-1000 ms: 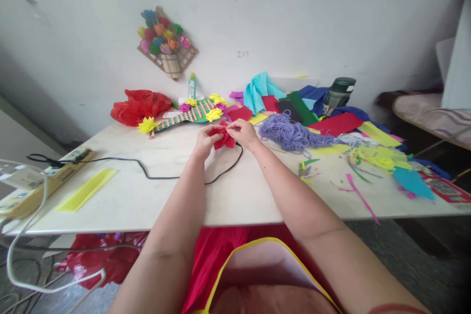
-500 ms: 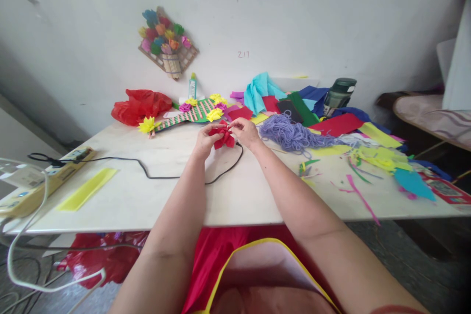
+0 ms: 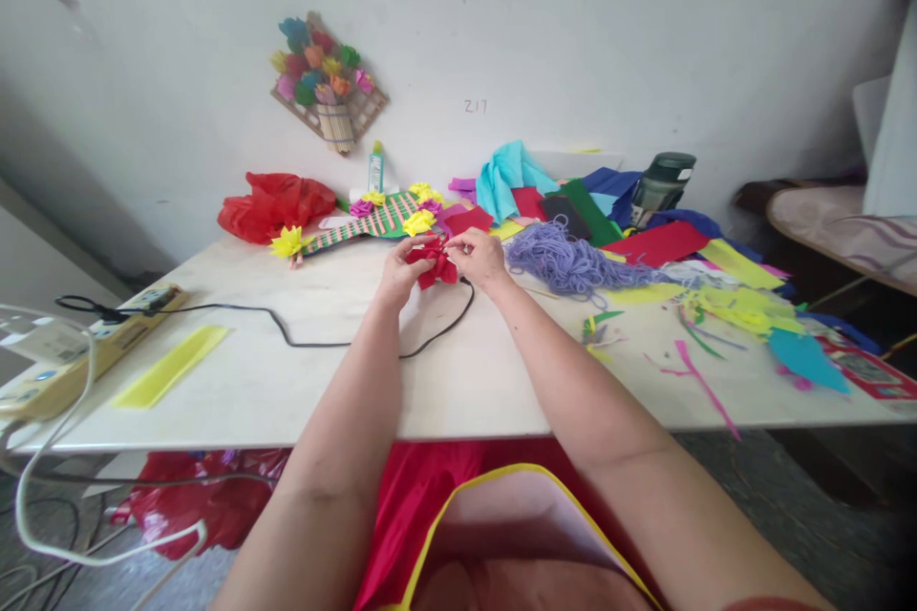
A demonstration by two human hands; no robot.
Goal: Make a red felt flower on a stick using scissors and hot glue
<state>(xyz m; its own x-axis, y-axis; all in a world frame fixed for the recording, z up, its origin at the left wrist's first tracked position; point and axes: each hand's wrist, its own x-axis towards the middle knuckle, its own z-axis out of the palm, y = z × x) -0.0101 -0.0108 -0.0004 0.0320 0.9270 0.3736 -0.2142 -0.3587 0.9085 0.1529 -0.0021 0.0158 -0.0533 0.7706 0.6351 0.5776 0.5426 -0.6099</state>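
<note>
With twelve o'clock taken as straight away from the wearer, the bare front of the bench is seen nearest, crossed by a black cord that is looped up to about one o'clock of its lowest bend. Beyond that bend, a red paper flower is held just above or against the bench; which of the two cannot be told. It is gripped at its left by the left hand, from which it lies toward three o'clock. From the right hand it lies toward nine; the fingers there are drawn together at its upper right edge, but whether anything is pinched cannot be made out. Both hands are about equally near, and no clear long axis is shown by the petals.

Farther off, toward eleven, a lute-shaped craft piece is partly covered by yellow flowers; purple yarn is heaped toward three. The flower's left part is hidden by fingers, and the cord's far end is lost near the right hand.
</note>
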